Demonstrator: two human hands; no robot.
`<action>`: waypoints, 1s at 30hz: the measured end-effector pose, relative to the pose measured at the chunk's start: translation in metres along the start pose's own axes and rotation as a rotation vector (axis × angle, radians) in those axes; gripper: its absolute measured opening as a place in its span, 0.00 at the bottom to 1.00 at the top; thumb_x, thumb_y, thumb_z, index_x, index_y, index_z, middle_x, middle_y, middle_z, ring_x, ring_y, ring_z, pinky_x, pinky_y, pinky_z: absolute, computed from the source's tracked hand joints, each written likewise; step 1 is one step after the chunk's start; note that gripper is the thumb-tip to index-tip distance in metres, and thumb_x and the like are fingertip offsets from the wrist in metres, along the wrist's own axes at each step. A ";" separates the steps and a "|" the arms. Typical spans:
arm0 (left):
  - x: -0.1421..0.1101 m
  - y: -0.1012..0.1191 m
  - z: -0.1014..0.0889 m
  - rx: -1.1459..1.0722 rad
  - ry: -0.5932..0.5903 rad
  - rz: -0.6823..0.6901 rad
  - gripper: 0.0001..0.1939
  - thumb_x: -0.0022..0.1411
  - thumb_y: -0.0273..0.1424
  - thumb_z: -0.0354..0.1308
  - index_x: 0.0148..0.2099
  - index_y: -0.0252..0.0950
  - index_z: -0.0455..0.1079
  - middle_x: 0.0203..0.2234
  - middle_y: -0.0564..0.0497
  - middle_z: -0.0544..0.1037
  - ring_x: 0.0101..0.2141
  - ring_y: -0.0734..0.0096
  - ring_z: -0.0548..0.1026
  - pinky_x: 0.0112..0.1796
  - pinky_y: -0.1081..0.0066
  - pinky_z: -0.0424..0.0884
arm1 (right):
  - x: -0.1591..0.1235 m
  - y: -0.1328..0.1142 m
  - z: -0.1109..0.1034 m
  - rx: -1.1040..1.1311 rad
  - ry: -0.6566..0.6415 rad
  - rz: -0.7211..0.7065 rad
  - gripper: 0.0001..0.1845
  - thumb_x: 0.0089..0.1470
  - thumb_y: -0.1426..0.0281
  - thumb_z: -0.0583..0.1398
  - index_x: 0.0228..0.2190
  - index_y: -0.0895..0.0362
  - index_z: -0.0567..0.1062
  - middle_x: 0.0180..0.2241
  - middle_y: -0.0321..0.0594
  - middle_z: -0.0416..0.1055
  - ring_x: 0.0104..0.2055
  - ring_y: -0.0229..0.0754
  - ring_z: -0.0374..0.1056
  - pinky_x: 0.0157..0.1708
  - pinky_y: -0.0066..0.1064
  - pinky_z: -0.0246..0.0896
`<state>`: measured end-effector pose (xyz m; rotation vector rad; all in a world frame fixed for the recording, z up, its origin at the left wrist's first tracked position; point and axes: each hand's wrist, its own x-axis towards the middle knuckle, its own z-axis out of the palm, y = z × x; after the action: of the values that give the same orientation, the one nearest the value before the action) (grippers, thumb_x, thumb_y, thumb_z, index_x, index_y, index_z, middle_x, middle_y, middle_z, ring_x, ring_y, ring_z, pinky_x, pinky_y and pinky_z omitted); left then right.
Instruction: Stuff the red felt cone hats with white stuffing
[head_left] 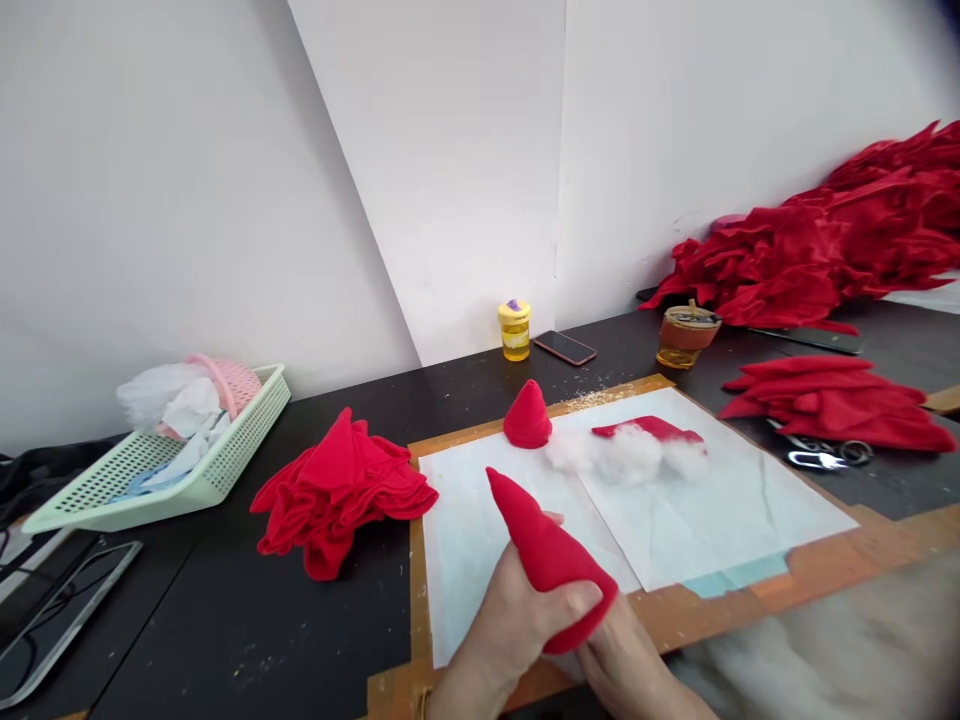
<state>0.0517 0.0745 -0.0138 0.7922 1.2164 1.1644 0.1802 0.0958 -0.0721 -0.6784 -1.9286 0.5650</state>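
A red cone-shaped cloth hat [551, 550] is gripped in my left hand [517, 610], thumb across its near side and fingers wrapped behind. Its tip points up and to the left, and its body looks filled out. My right hand [619, 645] is at the wide lower end of the hat, with its fingers hidden behind or inside the cloth. Beyond them, a second red cone hat [528, 416] stands upright on the white sheet [480, 560]. White stuffing fluff [630, 455] lies to its right, partly covering a flat red cloth piece [660, 428].
Red cloth pieces [341, 490] are stacked at left, with another stack [840, 400] and a large heap [832, 240] at right. Scissors [821, 457], a yellow-lidded jar [514, 332], a phone [565, 347], a cup [686, 337] and a green basket [225, 465] surround the sheet. More fluff [840, 640] fills the lower right.
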 end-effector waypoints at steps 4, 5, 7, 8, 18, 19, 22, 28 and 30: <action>0.008 -0.005 0.005 -0.358 0.190 -0.003 0.30 0.53 0.40 0.70 0.54 0.33 0.70 0.45 0.44 0.80 0.45 0.59 0.78 0.46 0.68 0.75 | -0.013 0.008 0.003 -0.234 0.124 -0.127 0.15 0.64 0.77 0.53 0.46 0.55 0.77 0.44 0.46 0.80 0.42 0.44 0.80 0.39 0.26 0.77; 0.010 -0.006 0.004 -0.405 0.202 0.001 0.32 0.52 0.41 0.71 0.55 0.33 0.69 0.46 0.43 0.79 0.46 0.58 0.78 0.48 0.66 0.74 | -0.015 0.009 0.004 -0.296 0.149 -0.136 0.18 0.63 0.78 0.54 0.52 0.57 0.75 0.51 0.49 0.77 0.48 0.47 0.78 0.44 0.28 0.77; 0.011 -0.008 0.000 -0.389 0.142 0.004 0.36 0.52 0.43 0.71 0.59 0.33 0.67 0.49 0.41 0.78 0.49 0.55 0.78 0.50 0.64 0.74 | -0.018 0.010 0.004 -0.361 0.158 -0.149 0.22 0.62 0.78 0.55 0.57 0.59 0.71 0.54 0.53 0.75 0.52 0.49 0.76 0.47 0.31 0.76; 0.011 -0.008 -0.002 -0.335 0.093 0.005 0.38 0.52 0.44 0.71 0.60 0.34 0.66 0.50 0.41 0.78 0.51 0.55 0.77 0.51 0.64 0.73 | -0.018 0.009 0.004 -0.342 0.145 -0.142 0.22 0.61 0.78 0.55 0.56 0.59 0.71 0.51 0.52 0.77 0.49 0.49 0.78 0.45 0.30 0.77; 0.002 -0.004 -0.014 -0.002 -0.275 -0.041 0.30 0.46 0.36 0.75 0.52 0.36 0.73 0.43 0.46 0.80 0.47 0.52 0.78 0.46 0.63 0.73 | 0.009 -0.010 -0.021 0.018 -0.242 0.034 0.08 0.58 0.75 0.53 0.33 0.55 0.72 0.32 0.40 0.78 0.31 0.41 0.76 0.31 0.27 0.73; 0.003 -0.005 -0.014 -0.016 -0.269 -0.045 0.33 0.46 0.36 0.75 0.54 0.37 0.72 0.46 0.45 0.79 0.49 0.51 0.77 0.48 0.62 0.73 | 0.009 -0.008 -0.021 0.023 -0.243 0.044 0.09 0.58 0.76 0.52 0.32 0.55 0.72 0.31 0.39 0.78 0.30 0.40 0.76 0.29 0.26 0.71; 0.007 -0.008 -0.012 -0.156 -0.113 0.020 0.38 0.50 0.41 0.73 0.61 0.37 0.67 0.57 0.40 0.74 0.56 0.50 0.73 0.54 0.60 0.71 | 0.005 0.000 -0.017 -0.021 -0.152 -0.002 0.14 0.58 0.78 0.49 0.28 0.54 0.71 0.25 0.34 0.76 0.25 0.37 0.74 0.25 0.23 0.67; 0.014 -0.007 0.001 -0.355 0.106 0.083 0.31 0.57 0.42 0.69 0.58 0.36 0.66 0.51 0.41 0.76 0.44 0.62 0.77 0.44 0.67 0.75 | -0.013 0.010 0.005 -0.305 0.108 -0.185 0.09 0.59 0.75 0.53 0.29 0.54 0.69 0.22 0.36 0.75 0.20 0.40 0.73 0.20 0.25 0.64; 0.015 -0.010 0.006 -0.336 0.146 0.051 0.32 0.57 0.43 0.69 0.58 0.36 0.65 0.45 0.42 0.78 0.38 0.66 0.77 0.40 0.69 0.75 | -0.014 0.009 0.007 -0.324 0.110 -0.189 0.08 0.57 0.75 0.53 0.30 0.55 0.71 0.23 0.39 0.76 0.20 0.42 0.73 0.19 0.27 0.65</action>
<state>0.0589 0.0865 -0.0259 0.4948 1.0833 1.4426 0.1809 0.0927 -0.0903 -0.7025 -1.9720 0.0950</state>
